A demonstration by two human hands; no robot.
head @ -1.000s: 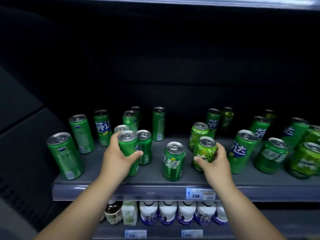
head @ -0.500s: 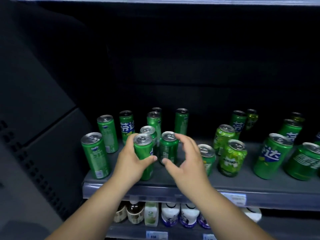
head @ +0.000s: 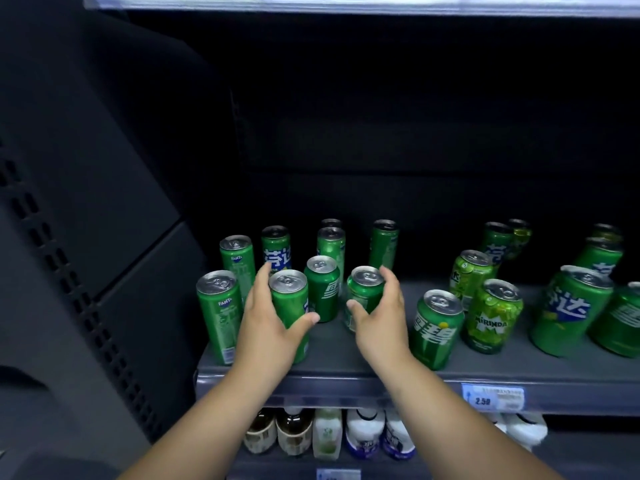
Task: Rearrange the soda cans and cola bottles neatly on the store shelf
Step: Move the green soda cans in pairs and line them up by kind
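Several green soda cans stand scattered on a grey shelf [head: 346, 358]. My left hand [head: 266, 327] grips a tall slim green can [head: 291, 306] near the front left, thumb across its front. My right hand [head: 377, 320] wraps round a shorter green can [head: 363, 289] just to the right of it. Between the two stands another short green can [head: 323, 289]. A Sprite can [head: 436, 327] and a Mirinda can [head: 491, 317] stand to the right of my right hand. No cola bottles are in view.
Two tall Fanta cans [head: 218, 313] stand at the shelf's left end beside the dark side wall. More green cans [head: 571, 306] crowd the right. A price tag [head: 491, 396] sits on the shelf rail. Bottles [head: 325, 434] fill the lower shelf.
My right hand left the Mirinda can, swung left and closed round the short green can. My left hand kept its grip on the tall can. The view shifted left.
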